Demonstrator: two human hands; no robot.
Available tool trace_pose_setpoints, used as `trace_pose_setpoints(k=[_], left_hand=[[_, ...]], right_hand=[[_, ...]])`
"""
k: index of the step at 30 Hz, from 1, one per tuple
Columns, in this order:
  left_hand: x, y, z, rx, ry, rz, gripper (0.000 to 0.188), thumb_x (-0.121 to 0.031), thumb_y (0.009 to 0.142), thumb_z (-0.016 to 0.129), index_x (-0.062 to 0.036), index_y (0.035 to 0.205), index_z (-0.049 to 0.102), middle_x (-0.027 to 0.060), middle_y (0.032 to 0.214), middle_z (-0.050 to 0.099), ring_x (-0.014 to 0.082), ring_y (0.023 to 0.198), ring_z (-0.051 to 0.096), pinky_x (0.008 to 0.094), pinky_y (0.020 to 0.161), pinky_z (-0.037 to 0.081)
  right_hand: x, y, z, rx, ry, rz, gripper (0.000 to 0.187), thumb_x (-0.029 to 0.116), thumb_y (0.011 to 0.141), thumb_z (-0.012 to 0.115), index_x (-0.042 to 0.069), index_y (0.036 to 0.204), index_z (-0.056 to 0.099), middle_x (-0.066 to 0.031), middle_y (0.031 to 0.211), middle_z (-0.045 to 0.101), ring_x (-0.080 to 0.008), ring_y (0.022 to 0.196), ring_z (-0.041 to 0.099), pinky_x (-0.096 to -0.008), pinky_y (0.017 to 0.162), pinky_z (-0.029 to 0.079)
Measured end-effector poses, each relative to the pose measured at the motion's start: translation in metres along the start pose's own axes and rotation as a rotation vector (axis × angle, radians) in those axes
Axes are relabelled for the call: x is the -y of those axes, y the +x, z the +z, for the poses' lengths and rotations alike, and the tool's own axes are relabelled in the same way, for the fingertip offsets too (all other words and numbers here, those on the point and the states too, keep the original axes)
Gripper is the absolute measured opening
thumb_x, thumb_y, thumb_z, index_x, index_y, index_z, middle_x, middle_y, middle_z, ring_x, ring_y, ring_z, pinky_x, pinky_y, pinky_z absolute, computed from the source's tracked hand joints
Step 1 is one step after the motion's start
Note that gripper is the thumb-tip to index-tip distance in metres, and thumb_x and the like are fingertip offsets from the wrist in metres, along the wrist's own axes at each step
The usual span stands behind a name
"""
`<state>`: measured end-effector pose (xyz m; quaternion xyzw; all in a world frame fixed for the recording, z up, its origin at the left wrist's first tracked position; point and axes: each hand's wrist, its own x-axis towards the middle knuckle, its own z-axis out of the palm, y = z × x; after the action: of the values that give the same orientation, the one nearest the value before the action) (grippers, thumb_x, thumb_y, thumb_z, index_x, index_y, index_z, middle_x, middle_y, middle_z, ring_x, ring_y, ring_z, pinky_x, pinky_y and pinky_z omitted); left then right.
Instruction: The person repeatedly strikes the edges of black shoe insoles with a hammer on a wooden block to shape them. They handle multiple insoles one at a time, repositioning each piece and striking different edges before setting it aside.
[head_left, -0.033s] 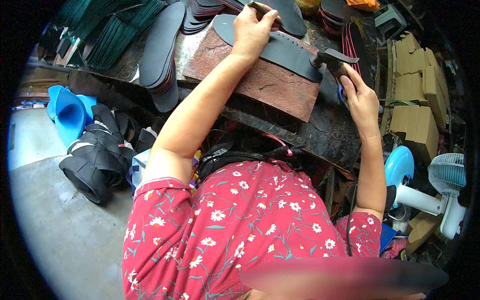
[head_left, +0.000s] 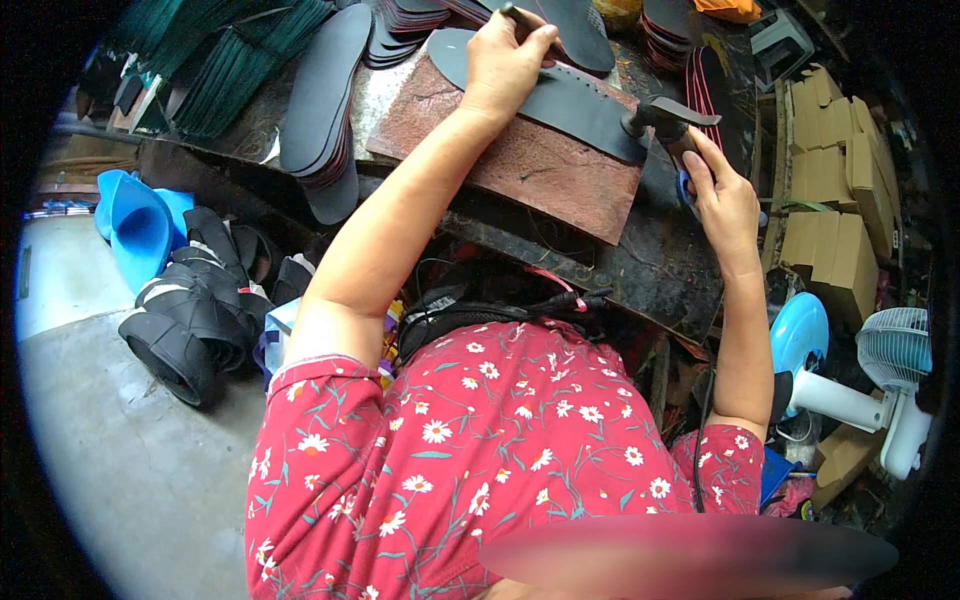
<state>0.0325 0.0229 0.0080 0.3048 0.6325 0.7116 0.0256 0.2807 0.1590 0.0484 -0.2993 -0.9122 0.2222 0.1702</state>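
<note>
On a reddish-brown block [head_left: 570, 190] lies a long dark shoe sole [head_left: 580, 118], with a row of small holes along its far edge. My left hand [head_left: 503, 65] is closed around a dark rod-shaped punch [head_left: 516, 15] above the sole's left half; the punch's lower tip is hard to make out. In my right hand [head_left: 724, 205] is a hammer [head_left: 662, 120], gripped by its handle, a blue part showing beside the palm. The hammer's head is over the sole's right end; whether it touches cannot be seen.
Stacked dark soles [head_left: 322, 110] stand left of the block, with more behind it. Green sheets [head_left: 235, 85] are piled at far left. Cardboard boxes [head_left: 830, 240] and a fan [head_left: 893, 350] are at right. Black curved pieces [head_left: 185, 340] sit by a blue object [head_left: 138, 230] at lower left.
</note>
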Motion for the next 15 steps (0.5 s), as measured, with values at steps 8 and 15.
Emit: trace_pose_setpoints(k=[8,15], left_hand=[[0.012,-0.005,-0.002,0.05,0.176,-0.026,0.014,-0.013,0.086,0.071,0.0005,0.088,0.067,0.0102,0.075,0.071,0.0136,0.064,0.069,0.0275,0.061,0.056],[0.006,-0.007,0.002,0.09,0.559,0.325,0.019,-0.017,0.084,0.072,-0.0021,0.088,0.062,0.0188,0.075,0.067,0.0328,0.071,0.069,0.0394,0.065,0.055]], right_hand=[[0.014,0.015,-0.023,-0.008,0.151,-0.104,0.035,0.031,0.097,0.06,0.019,0.13,0.062,-0.0076,0.103,0.073,-0.0164,0.077,0.067,-0.0284,0.07,0.052],[0.064,0.018,-0.056,-0.281,0.624,-0.408,0.035,0.024,0.1,0.058,0.008,0.131,0.06,-0.0016,0.082,0.067,-0.0039,0.068,0.056,-0.0178,0.06,0.046]])
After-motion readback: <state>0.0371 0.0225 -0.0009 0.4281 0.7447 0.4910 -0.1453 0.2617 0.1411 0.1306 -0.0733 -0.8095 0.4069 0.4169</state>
